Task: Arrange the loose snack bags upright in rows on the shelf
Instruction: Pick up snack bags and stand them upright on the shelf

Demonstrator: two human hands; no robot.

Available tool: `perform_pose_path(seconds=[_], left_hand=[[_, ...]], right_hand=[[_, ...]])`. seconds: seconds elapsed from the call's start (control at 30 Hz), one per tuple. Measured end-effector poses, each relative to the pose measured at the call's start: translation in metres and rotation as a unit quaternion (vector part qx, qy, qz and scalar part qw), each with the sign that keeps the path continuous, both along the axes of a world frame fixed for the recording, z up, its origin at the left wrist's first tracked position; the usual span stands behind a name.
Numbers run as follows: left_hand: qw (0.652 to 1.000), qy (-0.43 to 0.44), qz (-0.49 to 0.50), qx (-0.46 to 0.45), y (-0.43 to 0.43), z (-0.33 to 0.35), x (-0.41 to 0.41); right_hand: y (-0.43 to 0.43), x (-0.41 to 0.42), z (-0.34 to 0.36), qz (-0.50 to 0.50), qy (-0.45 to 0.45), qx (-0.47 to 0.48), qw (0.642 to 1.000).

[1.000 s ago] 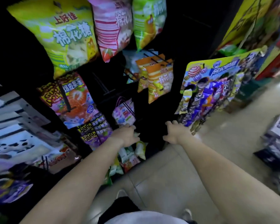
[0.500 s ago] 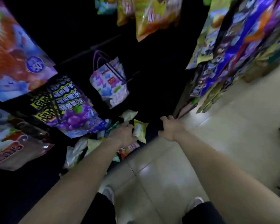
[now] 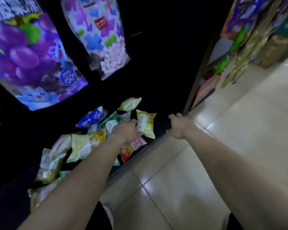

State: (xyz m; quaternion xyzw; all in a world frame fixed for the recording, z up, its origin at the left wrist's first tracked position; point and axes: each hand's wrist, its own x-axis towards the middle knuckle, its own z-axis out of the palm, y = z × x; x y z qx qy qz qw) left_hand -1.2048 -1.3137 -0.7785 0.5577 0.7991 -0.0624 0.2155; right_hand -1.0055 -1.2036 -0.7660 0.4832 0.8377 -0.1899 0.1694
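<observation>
Seemingly between left fingers [image 3: 131,121]: yellow bag [image 3: 146,125].

Lime yellow with a white label panel on the yellow bag [image 3: 145,123]; paler yellow-green and white on the pale bag [image 3: 129,104]. Deep blue with white print on the blue bag [image 3: 91,117]. Green and white, zigzag-edged, on the green bag [image 3: 110,122]. Yellow with a pale chequered panel on the chequered bag [image 3: 86,143]. Orange-red with a pink band on the red bag [image 3: 131,148]. White with thin striped edges on the white bags [image 3: 56,151]. Purple grapes and a green leaf on the grape pack [image 3: 23,55]. Purple, blue and green blocky shapes and a dark red label on the clear pouch [image 3: 98,34]. Black on the shelf [image 3: 160,125], glossy cream with dark grout lines on the floor tiles [image 3: 206,163]
</observation>
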Motion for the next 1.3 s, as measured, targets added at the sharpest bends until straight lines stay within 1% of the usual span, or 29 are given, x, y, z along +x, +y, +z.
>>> perform_pose_path(seconds=[0.1, 0.33, 0.47, 0.57, 0.73, 0.93, 1.1, 1.2, 1.3], left_hand=[[1.000, 0.003, -0.010, 0.000, -0.039, 0.009, 0.011], [0.999, 0.020, -0.004, 0.048, -0.102, 0.037, 0.024], [0.998, 0.044, -0.027, 0.045, -0.114, 0.043, 0.033], [0.995, 0.070, -0.050, 0.050, -0.106, 0.049, 0.033], [0.992, 0.090, -0.043, 0.078, -0.079, 0.039, 0.010], [0.993, 0.114, -0.009, 0.035, -0.018, -0.023, -0.052], [0.992, 0.113, -0.002, 0.061, 0.064, -0.080, -0.097], [0.989, 0.119, 0.013, 0.084, 0.109, -0.114, -0.117], [0.983, 0.145, 0.030, 0.105, 0.144, -0.146, -0.131]], right_hand=[[-0.035, 0.016, 0.013, -0.018, 0.009, -0.004, 1.000], [-0.109, 0.033, 0.045, -0.006, 0.029, 0.032, 0.999], [-0.138, 0.046, 0.040, 0.008, 0.044, 0.035, 0.998], [-0.138, 0.049, 0.030, 0.017, 0.045, 0.033, 0.998], [-0.099, 0.023, 0.010, 0.048, 0.035, 0.016, 0.998], [-0.013, -0.022, -0.026, 0.088, 0.045, 0.044, 0.994], [0.069, -0.057, -0.078, 0.096, 0.030, 0.028, 0.995], [0.109, -0.081, -0.114, 0.089, 0.049, 0.008, 0.995], [0.131, -0.101, -0.152, 0.094, 0.070, -0.006, 0.993]])
